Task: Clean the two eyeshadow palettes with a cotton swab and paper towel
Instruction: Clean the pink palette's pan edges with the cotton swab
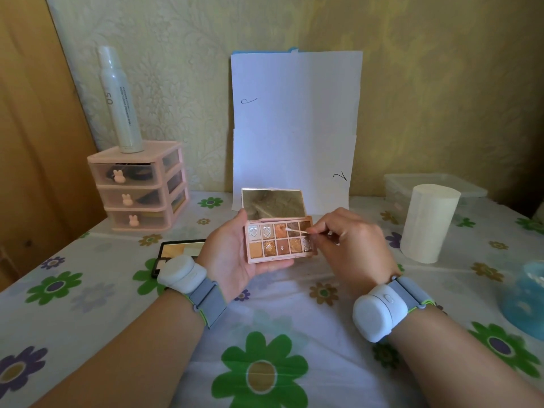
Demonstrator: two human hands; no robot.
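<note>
Left hand [232, 254]: cradles the pink palette [279, 241] from below, thumb on its far-left corner, fingers curled under the near edge.
Pink palette: held above the table [294, 334], lid open, mirror facing the camera.
Right hand [350, 245]: pinches the cotton swab [295, 230] by its stick; the tip rests on the third pan of the upper row.
Black palette [176, 251]: lies open on the table just left of the left hand.
Paper towel roll [426, 222]: stands upright to the right, well apart from the hands.
Left rear: pink drawer unit [141, 187] with a white spray bottle [117, 98] standing on top.
Behind the palette: white paper sheet [294, 122] leaning on the wall.
Hidden: left wristband [182, 273] covers the black palette's right part; the right fingers cover the pink palette's right end.
Cut off: blue object [527, 295] at the right edge, cannot tell what it is.
Hard to read: clear plastic box [426, 184] behind the roll, contents unclear.
</note>
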